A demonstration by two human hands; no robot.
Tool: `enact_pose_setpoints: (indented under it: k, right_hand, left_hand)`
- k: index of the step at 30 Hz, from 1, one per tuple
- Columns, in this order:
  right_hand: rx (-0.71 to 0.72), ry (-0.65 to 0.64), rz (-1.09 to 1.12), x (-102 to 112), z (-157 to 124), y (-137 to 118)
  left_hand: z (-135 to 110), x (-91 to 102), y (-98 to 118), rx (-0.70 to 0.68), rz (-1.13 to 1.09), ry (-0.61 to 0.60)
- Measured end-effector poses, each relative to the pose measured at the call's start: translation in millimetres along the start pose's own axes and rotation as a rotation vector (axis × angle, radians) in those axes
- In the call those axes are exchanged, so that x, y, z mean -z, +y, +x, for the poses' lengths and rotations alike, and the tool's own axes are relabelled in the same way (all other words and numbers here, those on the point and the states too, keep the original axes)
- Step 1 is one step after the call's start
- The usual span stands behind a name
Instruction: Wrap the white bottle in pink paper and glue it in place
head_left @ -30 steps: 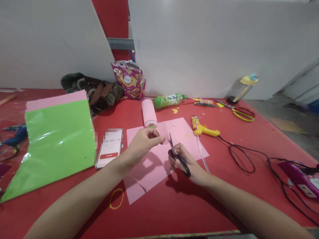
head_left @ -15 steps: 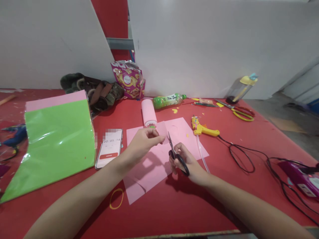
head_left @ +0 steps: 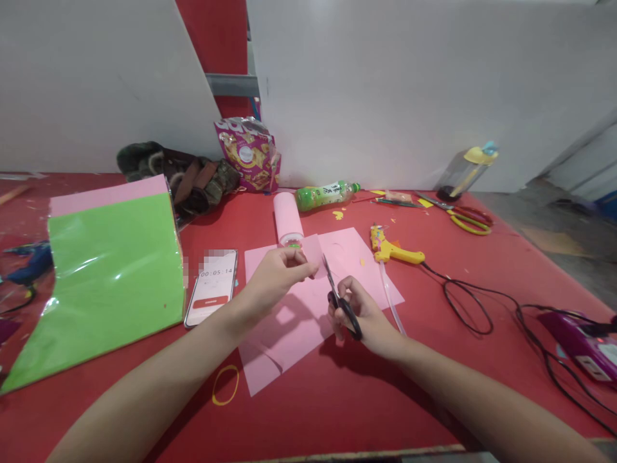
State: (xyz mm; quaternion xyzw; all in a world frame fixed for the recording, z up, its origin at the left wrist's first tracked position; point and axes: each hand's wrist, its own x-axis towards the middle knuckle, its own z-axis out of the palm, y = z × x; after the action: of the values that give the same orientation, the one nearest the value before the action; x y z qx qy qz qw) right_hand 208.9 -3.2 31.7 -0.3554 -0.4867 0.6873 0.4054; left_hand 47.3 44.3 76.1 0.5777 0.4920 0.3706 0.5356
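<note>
My left hand [head_left: 284,273] pinches a small piece of pink paper [head_left: 313,249] above the table. Black-handled scissors [head_left: 344,312] are in my right hand [head_left: 361,315], fingers through the loops, blades pointing up and away beside the edge of the small piece. Beneath both hands lies a larger pink sheet [head_left: 270,363] with cut lines in it. Just beyond my left hand a pink-wrapped cylinder [head_left: 288,215] lies on its side, the green end of something showing at its near opening.
A yellow glue gun [head_left: 398,253] with a black cord lies to the right, near a purple power strip [head_left: 581,347]. At left are a phone [head_left: 212,289] and green sheets [head_left: 116,270]. Behind stand a green bottle [head_left: 328,195], a snack bag [head_left: 250,154] and larger scissors [head_left: 467,218].
The scissors have shifted slightly left and their handles look closer together. My left hand and the small pink piece have barely moved.
</note>
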Motion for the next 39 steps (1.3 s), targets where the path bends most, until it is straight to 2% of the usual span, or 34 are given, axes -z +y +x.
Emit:
enact_pose_setpoints:
  k: [23, 29, 34, 39]
  right_hand:
    - [-0.048, 0.066, 0.016, -0.6, 0.6, -0.9]
    - [-0.056, 0.085, 0.015, -2.2, 1.1, -1.3]
    - [-0.061, 0.076, 0.004, -2.8, 0.3, -1.0]
    - [-0.057, 0.018, -0.029, 0.0, 0.6, -1.1]
  left_hand:
    - [1.0, 0.6, -0.7, 0.000, 0.020, 0.000]
    - [2.7, 1.7, -1.7, -0.027, -0.062, -0.053]
    - [3.9, 4.8, -2.5, -0.058, -0.044, 0.021]
    - [3.1, 6.7, -2.6, -0.100, 0.045, 0.036]
